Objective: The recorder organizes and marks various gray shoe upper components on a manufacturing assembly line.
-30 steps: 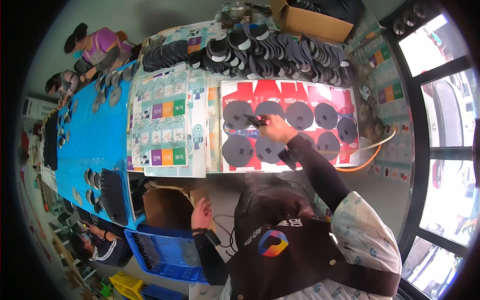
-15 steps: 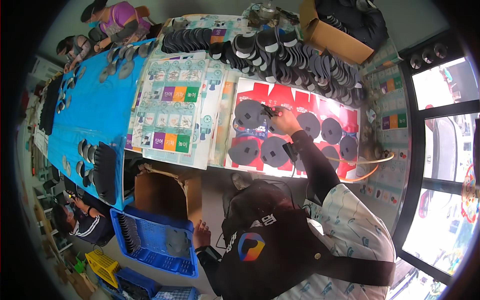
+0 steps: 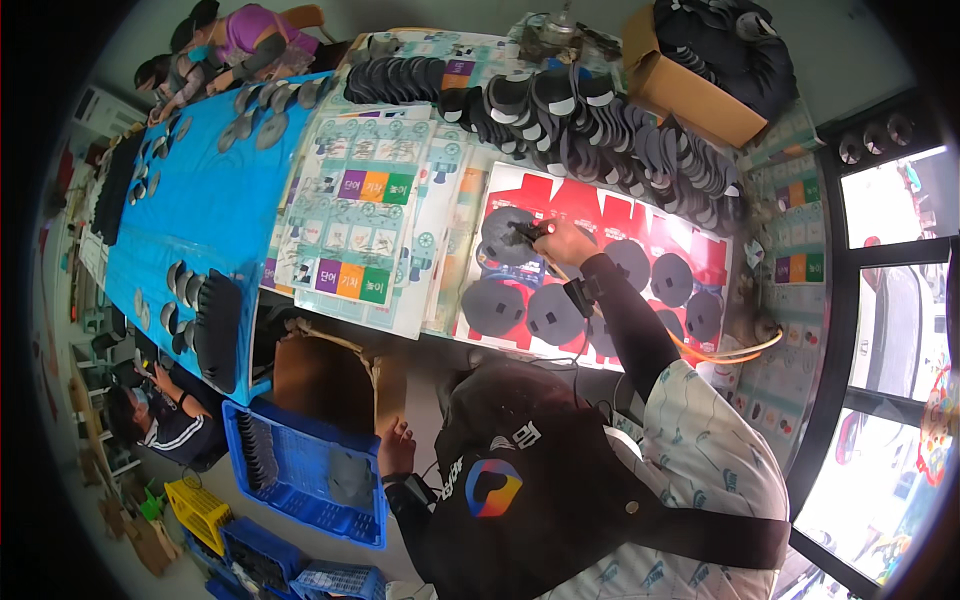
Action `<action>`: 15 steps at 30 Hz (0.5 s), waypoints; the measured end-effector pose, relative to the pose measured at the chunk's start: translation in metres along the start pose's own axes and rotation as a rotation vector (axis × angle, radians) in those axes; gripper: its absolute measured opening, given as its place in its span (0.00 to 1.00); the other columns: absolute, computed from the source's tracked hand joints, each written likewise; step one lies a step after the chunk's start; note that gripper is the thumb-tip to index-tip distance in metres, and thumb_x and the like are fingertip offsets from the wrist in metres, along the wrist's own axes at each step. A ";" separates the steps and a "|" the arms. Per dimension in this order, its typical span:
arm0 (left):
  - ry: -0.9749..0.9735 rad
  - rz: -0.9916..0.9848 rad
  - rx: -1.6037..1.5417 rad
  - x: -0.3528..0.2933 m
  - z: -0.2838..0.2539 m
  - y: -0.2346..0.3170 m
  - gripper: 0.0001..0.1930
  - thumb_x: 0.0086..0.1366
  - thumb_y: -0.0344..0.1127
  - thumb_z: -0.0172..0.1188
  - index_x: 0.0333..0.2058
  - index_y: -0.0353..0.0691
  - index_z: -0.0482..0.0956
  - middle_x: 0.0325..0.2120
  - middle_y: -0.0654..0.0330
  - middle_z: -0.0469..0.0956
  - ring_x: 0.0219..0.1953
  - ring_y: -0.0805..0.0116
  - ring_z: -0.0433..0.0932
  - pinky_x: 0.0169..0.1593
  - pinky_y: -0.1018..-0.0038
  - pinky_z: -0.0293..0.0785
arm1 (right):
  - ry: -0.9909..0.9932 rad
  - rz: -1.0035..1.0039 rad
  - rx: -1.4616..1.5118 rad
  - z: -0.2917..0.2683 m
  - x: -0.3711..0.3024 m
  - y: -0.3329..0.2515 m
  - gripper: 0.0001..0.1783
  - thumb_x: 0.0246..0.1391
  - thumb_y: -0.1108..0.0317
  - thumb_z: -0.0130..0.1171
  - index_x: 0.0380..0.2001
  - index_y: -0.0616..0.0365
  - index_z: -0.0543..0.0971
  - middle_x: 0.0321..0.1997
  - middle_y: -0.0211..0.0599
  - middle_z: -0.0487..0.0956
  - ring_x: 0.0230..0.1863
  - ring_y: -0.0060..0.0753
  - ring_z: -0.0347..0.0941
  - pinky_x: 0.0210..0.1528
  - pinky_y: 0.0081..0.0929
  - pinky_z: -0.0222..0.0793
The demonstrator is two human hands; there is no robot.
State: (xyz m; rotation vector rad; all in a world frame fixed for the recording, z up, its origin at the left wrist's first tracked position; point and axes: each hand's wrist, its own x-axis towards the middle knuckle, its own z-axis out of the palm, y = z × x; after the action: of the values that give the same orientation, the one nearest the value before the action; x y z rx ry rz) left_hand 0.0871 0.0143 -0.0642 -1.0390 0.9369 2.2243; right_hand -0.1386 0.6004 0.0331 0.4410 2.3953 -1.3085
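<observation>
My right hand [image 3: 568,246] is closed around a small black tool [image 3: 527,231], whose exact kind I cannot make out. The tool's tip is over a round dark grey pad [image 3: 505,248] at the upper left of a red-and-white printed sheet [image 3: 478,340]. Several similar round pads, among them one grey pad [image 3: 493,307] at the front left, lie in rows on that sheet. Low at my left side, my left hand [image 3: 397,450] hangs empty with its fingers loosely apart, close to the rim of a blue plastic crate [image 3: 380,512].
Stacks of curved dark pieces [image 3: 560,110] line the table's far side, beside an open cardboard box [image 3: 690,95]. Printed sheets [image 3: 345,215] lie to the left. Beyond stands a blue-covered table [image 3: 200,220] with people seated around it. A yellow hose [image 3: 735,352] loops at the right.
My right hand has shifted slightly left, bringing the tool farther over the upper left pad. My left hand has risen a little beside the crate. The whole view has shifted slightly.
</observation>
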 end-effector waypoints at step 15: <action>-0.138 0.027 0.081 0.016 0.011 -0.011 0.17 0.73 0.42 0.56 0.56 0.45 0.77 0.45 0.62 0.81 0.44 0.64 0.79 0.44 0.68 0.76 | 0.323 0.019 -0.018 -0.009 -0.016 0.020 0.20 0.48 0.63 0.58 0.44 0.61 0.83 0.37 0.64 0.82 0.45 0.65 0.78 0.49 0.49 0.74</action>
State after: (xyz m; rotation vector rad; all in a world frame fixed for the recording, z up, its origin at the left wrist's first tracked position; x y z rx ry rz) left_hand 0.0800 0.0320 -0.0759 -0.8295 0.9761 2.2289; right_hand -0.1168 0.6165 0.0305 0.7166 2.6518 -1.2890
